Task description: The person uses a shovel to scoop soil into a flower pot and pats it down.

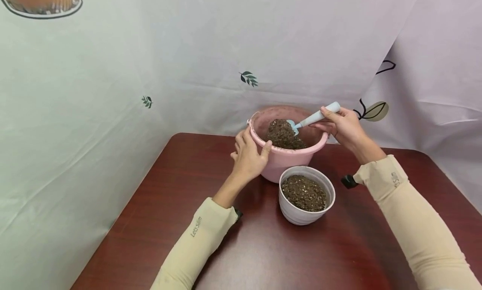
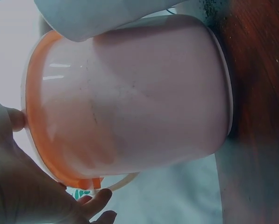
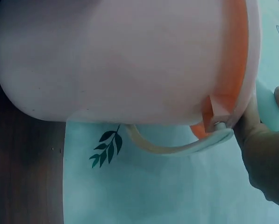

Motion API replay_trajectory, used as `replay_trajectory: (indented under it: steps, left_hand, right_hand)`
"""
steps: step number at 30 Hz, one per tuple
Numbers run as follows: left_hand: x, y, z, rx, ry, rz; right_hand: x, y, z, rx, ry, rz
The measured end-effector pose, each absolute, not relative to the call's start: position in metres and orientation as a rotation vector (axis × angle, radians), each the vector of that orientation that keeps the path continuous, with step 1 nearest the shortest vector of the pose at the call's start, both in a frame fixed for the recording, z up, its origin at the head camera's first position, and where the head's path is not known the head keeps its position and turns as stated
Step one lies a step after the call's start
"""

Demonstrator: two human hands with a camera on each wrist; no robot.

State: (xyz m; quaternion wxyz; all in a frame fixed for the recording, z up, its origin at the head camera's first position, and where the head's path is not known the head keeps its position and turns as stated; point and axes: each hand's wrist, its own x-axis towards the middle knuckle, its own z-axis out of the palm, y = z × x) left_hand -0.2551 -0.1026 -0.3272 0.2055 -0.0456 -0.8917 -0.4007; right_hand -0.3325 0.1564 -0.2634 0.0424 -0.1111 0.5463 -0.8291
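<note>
A pink bucket (image 1: 284,158) stands at the back of the table, with dark soil (image 1: 282,135) inside. My left hand (image 1: 248,156) holds its rim at the left; the thumb (image 2: 17,120) touches the rim in the left wrist view. My right hand (image 1: 348,129) grips the pale blue handle of a small garden trowel (image 1: 320,116) over the bucket's right rim. The trowel tilts down to the left, its blade mostly hidden by soil. Right in front of the bucket stands a whitish pot (image 1: 299,214), filled with soil (image 1: 304,193) to a little below its rim.
The reddish-brown table (image 1: 256,256) runs back to a pale printed cloth (image 1: 203,51) hanging behind and at the sides. Below the bucket's rim hangs its curved carrying handle (image 3: 176,148), seen in the right wrist view. Soil crumbs (image 2: 211,9) lie on the table near the pot.
</note>
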Motion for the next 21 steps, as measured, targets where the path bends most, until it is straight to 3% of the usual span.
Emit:
replay_trajectory:
  steps: [10, 21]
  left_hand:
    - [-0.247, -0.106, -0.329, -0.163, -2.462, -1.037]
    - [-0.187, -0.089, -0.338, -0.372, -2.634, -1.409]
  right_hand:
    - [-0.321, 0.168, -0.254, -0.364, 1.550, -2.639]
    - [-0.287, 0.191, -0.239, -0.456, 1.352, -2.654]
